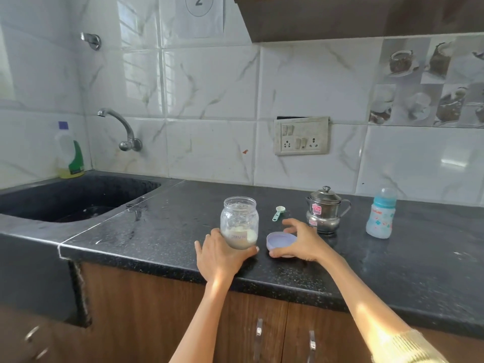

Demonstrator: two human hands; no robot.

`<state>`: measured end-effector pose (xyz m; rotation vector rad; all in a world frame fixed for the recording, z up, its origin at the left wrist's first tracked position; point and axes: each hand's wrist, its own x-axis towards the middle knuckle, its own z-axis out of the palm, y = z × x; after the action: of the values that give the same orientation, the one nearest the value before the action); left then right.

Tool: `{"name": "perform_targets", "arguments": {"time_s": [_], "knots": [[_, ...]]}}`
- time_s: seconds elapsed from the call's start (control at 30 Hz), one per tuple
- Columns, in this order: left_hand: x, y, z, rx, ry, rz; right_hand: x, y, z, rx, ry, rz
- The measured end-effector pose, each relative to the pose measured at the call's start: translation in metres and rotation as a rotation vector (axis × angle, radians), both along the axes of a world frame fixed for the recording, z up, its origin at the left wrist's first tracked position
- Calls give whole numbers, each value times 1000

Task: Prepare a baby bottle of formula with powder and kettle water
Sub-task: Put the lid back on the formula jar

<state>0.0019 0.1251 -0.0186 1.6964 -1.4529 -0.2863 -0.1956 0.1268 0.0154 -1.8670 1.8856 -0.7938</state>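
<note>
A clear jar [239, 218] with white powder in its bottom stands uncapped on the black counter [167, 231]; my left hand [218, 255] wraps its base. My right hand [298, 241] rests on the jar's lilac lid [279, 242], which lies upside down on the counter just right of the jar. Behind the lid lies a small teal measuring scoop [278, 213]. A small steel kettle [324, 210] with its lid on stands behind my right hand. A blue baby bottle [381, 214], capped, stands at the far right.
A black sink [78, 203] is sunk into the counter at the left, with a wall tap [120, 127] and a dish soap bottle [69, 153] behind it. A switch and socket plate [301, 136] sits on the tiled wall. Wooden cabinet doors lie below the counter edge.
</note>
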Motion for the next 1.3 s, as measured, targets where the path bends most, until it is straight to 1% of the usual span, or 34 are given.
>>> {"name": "perform_targets", "arguments": {"time_s": [0.07, 0.17, 0.27, 0.37, 0.53, 0.63, 0.8, 0.93, 1.07, 1.3], "knots": [[-1, 0, 1, 5, -16, 3, 1, -3, 15, -41, -30, 37], [-1, 0, 0, 32, -37, 4, 10, -8, 49, -110, 20, 86], [-2, -1, 0, 38, -38, -1, 27, -9, 86, -163, 180, 147], [-1, 0, 1, 37, -64, 2, 50, -10, 111, -106, 362, 208], [-1, 4, 2, 27, -93, 3, 82, -12, 126, -2, 632, 238], [-1, 4, 1, 20, -108, 2, 93, -16, 128, 31, 722, 268], [1, 1, -2, 25, -114, -1, 104, -33, 134, 131, 705, 339], [0, 1, -6, 20, -135, 8, 111, -38, 137, 172, 724, 424], [-1, 0, -5, 12, -120, 5, 111, -44, 139, 191, 710, 461], [-1, -5, 5, 58, -84, -76, 103, -56, 136, 214, 602, 534]]}}
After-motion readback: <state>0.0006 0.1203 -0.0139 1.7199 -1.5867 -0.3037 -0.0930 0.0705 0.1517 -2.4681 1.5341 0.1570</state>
